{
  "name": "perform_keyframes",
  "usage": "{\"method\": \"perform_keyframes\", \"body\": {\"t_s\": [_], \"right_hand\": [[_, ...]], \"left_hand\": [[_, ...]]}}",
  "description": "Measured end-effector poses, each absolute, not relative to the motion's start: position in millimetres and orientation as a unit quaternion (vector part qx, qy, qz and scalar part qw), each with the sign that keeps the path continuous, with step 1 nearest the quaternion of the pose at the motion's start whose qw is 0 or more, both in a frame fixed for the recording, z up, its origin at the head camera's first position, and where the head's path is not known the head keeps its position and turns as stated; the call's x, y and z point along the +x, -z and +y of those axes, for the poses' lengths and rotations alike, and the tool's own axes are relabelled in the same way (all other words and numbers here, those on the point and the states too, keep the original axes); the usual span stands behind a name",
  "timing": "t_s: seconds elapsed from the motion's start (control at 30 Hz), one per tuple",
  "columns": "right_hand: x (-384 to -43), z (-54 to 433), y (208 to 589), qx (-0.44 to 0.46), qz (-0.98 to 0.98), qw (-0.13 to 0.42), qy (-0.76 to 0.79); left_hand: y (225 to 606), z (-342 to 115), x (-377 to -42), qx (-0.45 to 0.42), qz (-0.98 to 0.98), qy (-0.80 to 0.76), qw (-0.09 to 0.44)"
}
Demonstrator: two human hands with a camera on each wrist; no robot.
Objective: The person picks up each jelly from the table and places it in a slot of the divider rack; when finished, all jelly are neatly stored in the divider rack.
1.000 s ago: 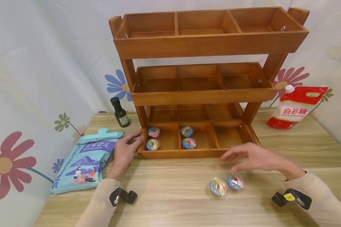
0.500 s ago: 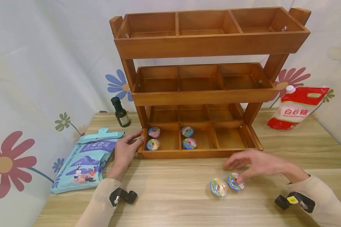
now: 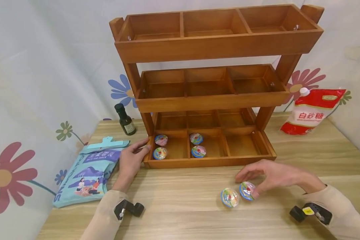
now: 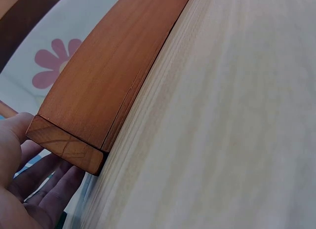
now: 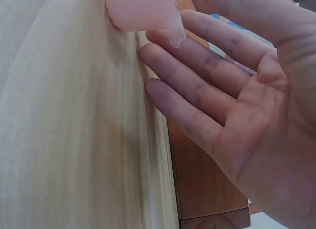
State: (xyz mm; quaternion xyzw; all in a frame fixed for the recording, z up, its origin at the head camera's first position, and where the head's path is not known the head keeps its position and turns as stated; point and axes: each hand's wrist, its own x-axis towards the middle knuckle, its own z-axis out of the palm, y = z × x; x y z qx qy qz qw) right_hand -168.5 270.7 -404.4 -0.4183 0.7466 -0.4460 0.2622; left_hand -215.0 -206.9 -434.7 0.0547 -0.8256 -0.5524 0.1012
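My right hand (image 3: pixel 271 175) is at a jelly cup (image 3: pixel 247 190) with a blue-rimmed printed lid, low over the table. The thumb is against the cup's right edge and the fingertips are at its far side. In the right wrist view the pink cup (image 5: pixel 143 11) shows beside the extended fingers. A second jelly cup (image 3: pixel 229 197), with a yellowish lid, stands just to the left. My left hand (image 3: pixel 132 160) holds the left front corner of the wooden rack (image 3: pixel 210 162), thumb on the near side, fingers behind. In the rack's bottom row, the left and middle compartments hold two jelly cups each.
A blue snack bag (image 3: pixel 90 173) with a clip lies at the left. Behind it stands a dark green bottle (image 3: pixel 125 120). At the rack's right is a red and white spouted sugar bag (image 3: pixel 312 111). The two upper tiers rise over the bottom trays.
My right hand has come down and nearer to me, onto the right jelly cup, which has shifted slightly left toward the other cup. My left hand stays on the rack; the head view shifts slightly.
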Motion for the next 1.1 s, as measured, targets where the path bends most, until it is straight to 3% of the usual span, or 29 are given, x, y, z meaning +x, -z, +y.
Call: {"method": "perform_keyframes", "body": {"t_s": [1.1], "right_hand": [[-165.7,269.5,405.7,-0.414,0.78,0.229,0.41]], "left_hand": [[434.5,-207.2,-214.5,0.061,-0.832,0.543,0.097]]}}
